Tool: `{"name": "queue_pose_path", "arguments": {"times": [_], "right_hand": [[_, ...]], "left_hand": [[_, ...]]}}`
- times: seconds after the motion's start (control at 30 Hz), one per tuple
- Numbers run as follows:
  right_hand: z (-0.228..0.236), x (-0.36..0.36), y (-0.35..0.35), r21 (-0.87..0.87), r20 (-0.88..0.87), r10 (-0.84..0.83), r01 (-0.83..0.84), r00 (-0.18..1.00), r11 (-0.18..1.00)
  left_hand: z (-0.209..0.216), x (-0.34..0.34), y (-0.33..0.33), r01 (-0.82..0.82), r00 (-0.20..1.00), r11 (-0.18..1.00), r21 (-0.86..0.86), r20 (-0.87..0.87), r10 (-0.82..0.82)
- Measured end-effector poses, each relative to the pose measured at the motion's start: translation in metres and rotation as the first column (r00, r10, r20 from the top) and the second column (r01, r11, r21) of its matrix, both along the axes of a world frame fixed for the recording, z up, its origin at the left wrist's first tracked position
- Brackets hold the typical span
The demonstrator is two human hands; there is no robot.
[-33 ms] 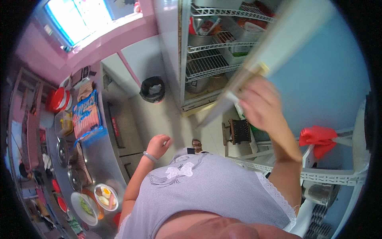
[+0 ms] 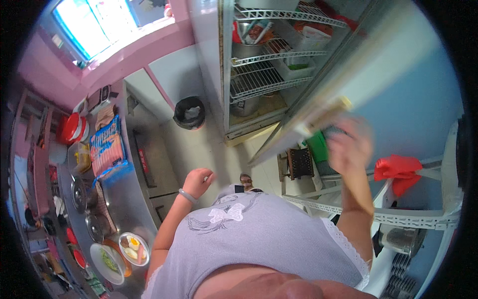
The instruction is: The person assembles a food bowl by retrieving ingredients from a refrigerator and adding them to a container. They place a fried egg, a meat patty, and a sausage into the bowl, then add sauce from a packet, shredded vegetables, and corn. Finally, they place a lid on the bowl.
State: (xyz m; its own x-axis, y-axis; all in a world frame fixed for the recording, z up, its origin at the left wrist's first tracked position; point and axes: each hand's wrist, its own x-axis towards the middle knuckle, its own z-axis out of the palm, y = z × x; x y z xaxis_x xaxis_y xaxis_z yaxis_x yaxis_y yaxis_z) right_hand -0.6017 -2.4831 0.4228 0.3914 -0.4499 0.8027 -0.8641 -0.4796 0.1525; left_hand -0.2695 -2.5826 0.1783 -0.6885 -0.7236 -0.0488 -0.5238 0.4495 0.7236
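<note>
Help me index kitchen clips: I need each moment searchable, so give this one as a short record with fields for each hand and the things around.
Left hand: above the floor, fingers bent; nothing visible in it
Right hand: blurred, beside the door; contact cannot be told
Door: swung open
Cabinet: tall, with wire shelves bearing containers
Counter: metal, at left, with a pack of sausages and a bowl of eggs
Floor: black-lined bin between counter and cabinet
</note>
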Motion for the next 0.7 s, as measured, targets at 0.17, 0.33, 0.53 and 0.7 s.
{"name": "queue_pose_path", "arguments": {"times": [0.17,0.33,0.53,0.7], "right_hand": [[-0.041,-0.058,0.115,-0.109,0.988,0.06,0.375,0.141,0.921],[-0.039,-0.104,0.138,-0.005,1.0,0.001,0.722,0.005,0.692],[-0.03,-0.138,0.13,-0.154,0.902,-0.292,0.869,0.318,0.47],[-0.068,-0.16,0.09,-0.403,0.387,-0.387,0.531,0.837,0.745]], "left_hand": [[0.049,-0.084,-0.058,0.137,0.948,0.977,-0.166,-0.265,-0.178],[0.082,-0.18,-0.117,-0.053,0.801,0.998,-0.046,-0.599,0.014],[0.107,-0.272,-0.213,-0.417,0.789,0.869,-0.268,-0.58,0.2],[0.093,-0.279,-0.279,-0.508,0.753,0.837,-0.205,-0.578,0.315]]}}
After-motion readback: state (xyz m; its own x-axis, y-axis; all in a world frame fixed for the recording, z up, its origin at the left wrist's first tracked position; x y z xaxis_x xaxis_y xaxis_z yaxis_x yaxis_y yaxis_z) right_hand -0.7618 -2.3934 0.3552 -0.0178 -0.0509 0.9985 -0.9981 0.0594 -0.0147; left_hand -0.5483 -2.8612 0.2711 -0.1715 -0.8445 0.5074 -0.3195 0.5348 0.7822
